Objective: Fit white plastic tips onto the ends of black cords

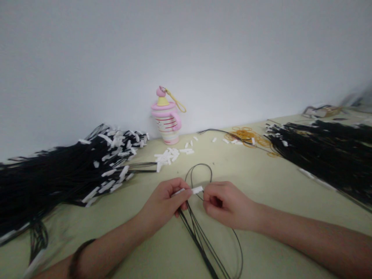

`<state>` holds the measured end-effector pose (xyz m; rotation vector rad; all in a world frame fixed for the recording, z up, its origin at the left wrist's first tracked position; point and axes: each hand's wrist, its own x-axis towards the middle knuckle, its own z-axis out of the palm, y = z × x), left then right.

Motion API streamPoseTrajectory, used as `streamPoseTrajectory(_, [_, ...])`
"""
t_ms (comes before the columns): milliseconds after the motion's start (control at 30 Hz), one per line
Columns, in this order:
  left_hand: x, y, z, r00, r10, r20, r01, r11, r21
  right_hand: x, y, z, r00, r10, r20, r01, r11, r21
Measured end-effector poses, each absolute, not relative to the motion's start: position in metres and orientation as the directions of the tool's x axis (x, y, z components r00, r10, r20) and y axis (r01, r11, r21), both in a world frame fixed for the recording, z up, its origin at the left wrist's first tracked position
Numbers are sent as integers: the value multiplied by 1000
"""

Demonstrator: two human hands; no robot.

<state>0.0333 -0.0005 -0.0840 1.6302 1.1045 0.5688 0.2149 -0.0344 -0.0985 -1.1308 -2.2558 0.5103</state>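
The black cords run up into the left hand, whose fingers pinch them with a white tag. The right hand pinches the tag's other end. A slack grip could drop it, and the loop beyond the fingertips may tangle.

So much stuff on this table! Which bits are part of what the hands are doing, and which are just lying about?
In use: left hand, right hand, white tag pinched between them, black cords; probably loose white tags, tagged cord pile, plain cord pile.
Lying about: pink cup, rubber bands.
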Motion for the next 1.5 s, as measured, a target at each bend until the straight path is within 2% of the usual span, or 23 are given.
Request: streamPoseTrajectory(1500, [35, -4, -80, 468, 872, -147, 433, -81, 898, 214, -36, -97, -489, 816, 309, 605, 572, -555])
